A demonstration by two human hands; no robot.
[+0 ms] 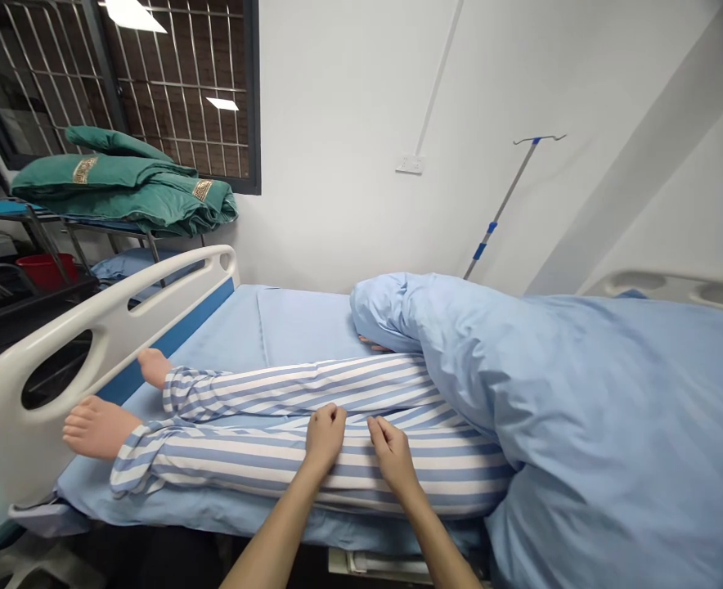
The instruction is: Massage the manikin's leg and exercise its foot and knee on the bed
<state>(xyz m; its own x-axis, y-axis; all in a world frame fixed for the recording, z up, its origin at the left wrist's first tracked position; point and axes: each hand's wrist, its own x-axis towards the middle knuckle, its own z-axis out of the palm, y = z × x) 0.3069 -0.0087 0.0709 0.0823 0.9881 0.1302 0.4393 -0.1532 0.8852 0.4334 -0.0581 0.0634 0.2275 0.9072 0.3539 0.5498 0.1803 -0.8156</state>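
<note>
My left hand (325,438) is closed in a loose fist over the near leg of a pair of blue-and-white striped trousers (232,454), around the knee. A short way to its right, my right hand (392,446) is also closed, with the thumb lying along the curled fingers. The stripes beside both hands run smooth, with no cloth bunched up in the fingers. Whether the hands press on the leg or hover just above it, I cannot tell. The trousers are on a manikin-like figure whose bare feet (101,427) point left. A light blue quilt (521,393) hides its upper body.
The figure lies on a bed with a light blue sheet (300,315) and a white footboard (171,274) at the left. Behind are green folded bedding (128,184) and a red bucket (46,270). An IV pole (505,196) leans by the wall.
</note>
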